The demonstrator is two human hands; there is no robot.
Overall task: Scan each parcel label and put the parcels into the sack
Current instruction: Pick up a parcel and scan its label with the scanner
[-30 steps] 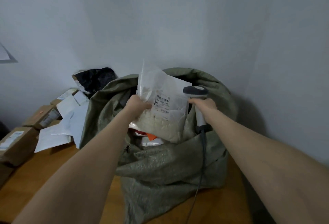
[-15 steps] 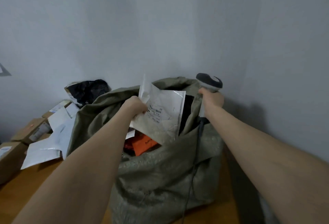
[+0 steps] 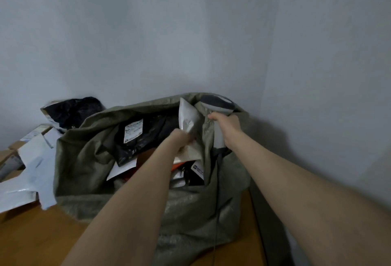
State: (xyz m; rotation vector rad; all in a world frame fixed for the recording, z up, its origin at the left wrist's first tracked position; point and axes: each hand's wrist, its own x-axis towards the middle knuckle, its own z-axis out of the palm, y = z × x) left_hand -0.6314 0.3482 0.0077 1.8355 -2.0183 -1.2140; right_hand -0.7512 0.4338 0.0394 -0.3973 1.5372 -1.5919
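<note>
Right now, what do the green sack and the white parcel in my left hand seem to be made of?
Sack: probably woven plastic fabric, dull olive; a fine weave grain and stiff creases show. Parcel, gripped by the left hand: likely thin plastic film, whitish and glossy, with bright highlights and crinkles.

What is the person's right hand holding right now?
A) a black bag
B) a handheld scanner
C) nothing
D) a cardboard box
B: the right hand grips the grey scanner by its handle, at the far rim of the sack; the left hand holds the white parcel.
</note>
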